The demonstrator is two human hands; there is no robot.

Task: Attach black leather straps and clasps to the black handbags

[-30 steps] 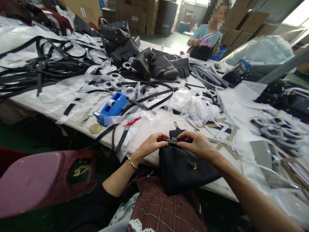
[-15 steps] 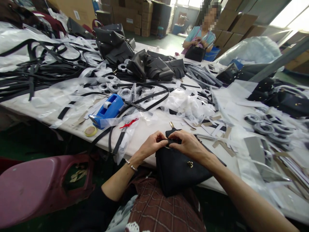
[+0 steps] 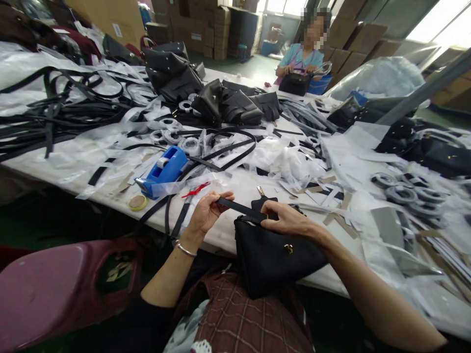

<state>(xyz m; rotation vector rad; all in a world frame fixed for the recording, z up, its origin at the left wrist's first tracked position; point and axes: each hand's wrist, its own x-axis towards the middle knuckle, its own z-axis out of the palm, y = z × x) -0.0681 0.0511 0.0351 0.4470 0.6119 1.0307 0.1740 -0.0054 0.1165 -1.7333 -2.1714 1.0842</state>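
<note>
A black handbag (image 3: 275,260) with a gold clasp (image 3: 288,249) rests partly on the table's front edge and partly against my lap. My left hand (image 3: 209,212) pinches one end of a short black strap (image 3: 241,209), up and to the left of the bag. Closer to the bag's top edge, my right hand (image 3: 281,218) pinches the same strap near its other end. The strap runs straight between both hands. Behind the right hand, a black tab with a gold zip-like metal end (image 3: 260,191) lies on the table. How the strap joins the bag is hidden by my right fingers.
On the table (image 3: 224,229) are a blue tape dispenser (image 3: 164,171), a yellow tape roll (image 3: 138,202), red scissors-like handles (image 3: 196,189), plastic wrap and long black straps. Black bags (image 3: 239,105) pile up behind. A person (image 3: 301,63) works across the table. A pink stool (image 3: 40,289) stands left.
My left hand has moved left and up, away from the right hand, drawing the strap out straight between them. The person opposite has shifted their hands on a bag.
</note>
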